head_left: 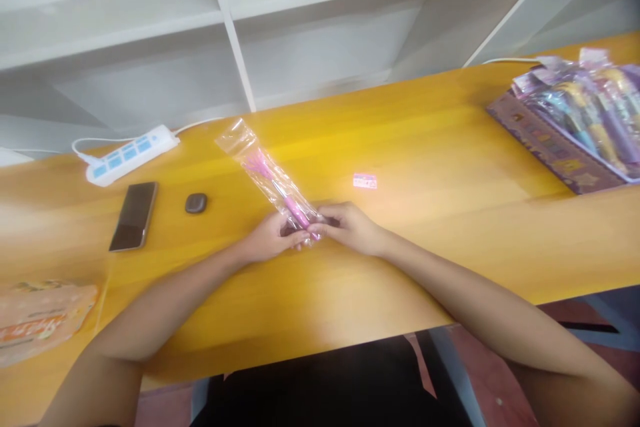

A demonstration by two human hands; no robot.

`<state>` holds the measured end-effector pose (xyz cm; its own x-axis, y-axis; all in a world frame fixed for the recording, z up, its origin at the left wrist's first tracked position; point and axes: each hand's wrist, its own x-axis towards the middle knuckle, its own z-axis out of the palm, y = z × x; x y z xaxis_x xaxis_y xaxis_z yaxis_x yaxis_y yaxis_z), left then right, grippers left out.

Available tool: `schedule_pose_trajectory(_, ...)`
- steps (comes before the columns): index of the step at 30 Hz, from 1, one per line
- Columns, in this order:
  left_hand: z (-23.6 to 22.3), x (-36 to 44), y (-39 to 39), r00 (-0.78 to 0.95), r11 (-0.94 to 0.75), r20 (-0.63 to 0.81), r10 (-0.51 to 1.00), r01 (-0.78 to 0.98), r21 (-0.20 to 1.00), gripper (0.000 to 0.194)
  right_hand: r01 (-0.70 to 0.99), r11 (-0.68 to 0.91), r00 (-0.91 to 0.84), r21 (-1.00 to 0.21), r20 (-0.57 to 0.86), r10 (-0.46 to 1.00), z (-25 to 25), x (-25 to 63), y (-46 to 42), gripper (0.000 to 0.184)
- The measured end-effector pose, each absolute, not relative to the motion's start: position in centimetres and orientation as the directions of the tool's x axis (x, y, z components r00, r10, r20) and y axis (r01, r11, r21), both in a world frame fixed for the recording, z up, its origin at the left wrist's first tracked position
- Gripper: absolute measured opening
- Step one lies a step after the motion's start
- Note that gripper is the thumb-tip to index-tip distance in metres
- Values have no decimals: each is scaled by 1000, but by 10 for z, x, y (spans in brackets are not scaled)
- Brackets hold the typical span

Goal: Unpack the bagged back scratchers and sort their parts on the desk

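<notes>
A pink back scratcher [296, 211] with a splayed head and a thin metal shaft lies inside a clear plastic bag [237, 137]. Both of my hands grip its handle end just above the table, and the head points away to the upper left. My left hand [275, 237] closes round the bag's lower left side. From the other side, my right hand [350, 227] pinches the bag at the handle's end, thumb on top. A small pink-and-white label [365, 181] lies flat on the table beyond my right hand.
On the yellow table [400, 293] a purple display box [545, 143] of bagged items stands at right. To the left are a white power strip [133, 155], a phone [133, 216], a small dark case [196, 203] and a printed plastic package [45, 320]. White shelving [235, 47] rises behind.
</notes>
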<state>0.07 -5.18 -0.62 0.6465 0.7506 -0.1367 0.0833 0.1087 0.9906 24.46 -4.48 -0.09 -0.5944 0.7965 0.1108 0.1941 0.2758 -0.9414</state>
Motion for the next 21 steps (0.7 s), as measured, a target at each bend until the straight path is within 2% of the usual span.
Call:
schedule_pose_trajectory(11,-7,-2,-50,626,134,-179,759,118,984,44,309,341,-545,-888,128,829,0,246,-42,59)
schedule_pose_trajectory(17,-12,-5,-49,594,151,-205,778,139,979,44,332,370,-518,-868,161,840,2,249,-39,58)
schedule_pose_trajectory(21,-1,-5,-49,683,46,-163,712,186,982,37,234,293,-479,-927,152,864,1,252,-37,50)
